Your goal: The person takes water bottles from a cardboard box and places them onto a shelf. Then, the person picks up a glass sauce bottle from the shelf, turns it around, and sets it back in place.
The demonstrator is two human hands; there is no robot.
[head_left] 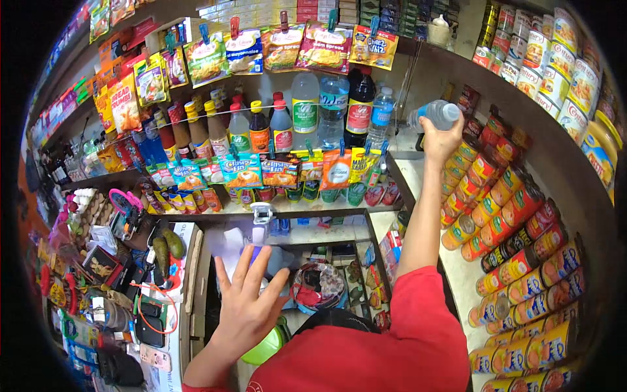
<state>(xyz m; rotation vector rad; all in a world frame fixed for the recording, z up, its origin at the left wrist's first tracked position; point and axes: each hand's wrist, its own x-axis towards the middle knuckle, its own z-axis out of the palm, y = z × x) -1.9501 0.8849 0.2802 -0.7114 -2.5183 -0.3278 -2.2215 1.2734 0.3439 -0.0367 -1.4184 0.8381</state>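
My right hand [442,139] is raised at the shelf corner, its fingers wrapped round a clear plastic water bottle [447,112] with a blue label. The bottle lies tilted nearly sideways. Lower down, my left hand [247,302] is held with fingers spread and nothing in it. Beyond its fingertips is a blurred pale purple and white object [260,235] whose kind I cannot make out. On the shelf left of my right hand stand another water bottle [382,117] and a dark soda bottle [360,108].
Clipped seasoning packets [243,171] hang along the shelf front. Stacked food cans [503,196] line the right side, with more cans [565,62] above. At left, a counter [186,251] carries phones and clutter. A patterned cloth bundle [320,285] sits below the shelf.
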